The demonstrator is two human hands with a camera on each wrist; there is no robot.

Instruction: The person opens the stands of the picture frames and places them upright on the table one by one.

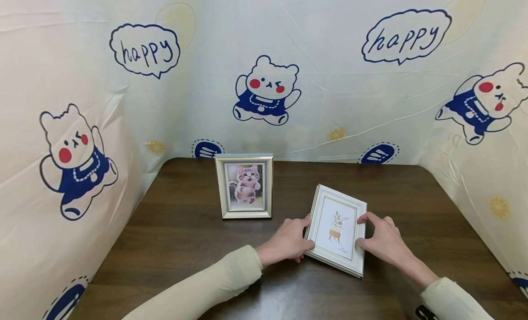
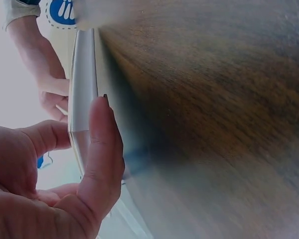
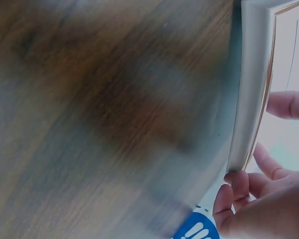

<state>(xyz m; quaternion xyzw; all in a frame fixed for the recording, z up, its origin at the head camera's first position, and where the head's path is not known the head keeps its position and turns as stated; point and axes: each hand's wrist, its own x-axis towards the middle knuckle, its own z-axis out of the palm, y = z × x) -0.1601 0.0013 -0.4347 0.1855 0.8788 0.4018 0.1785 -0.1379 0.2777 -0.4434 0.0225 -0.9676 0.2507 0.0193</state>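
Both hands hold a white picture frame, turned at a slant, with a print of a plant in an orange pot on legs. My left hand grips its left edge near the lower corner, thumb at the front. On the opposite edge, my right hand pinches the border with the thumb and a finger on the front. The left wrist view shows the frame's pale side with left fingers behind it. In the right wrist view, right fingertips curl around the frame's end.
A silver-gold picture frame with a kitten photo stands upright toward the back of the dark wooden table. A pale cloth printed with bears and "happy" bubbles encloses the back and sides. A small black item shows beside the right sleeve.
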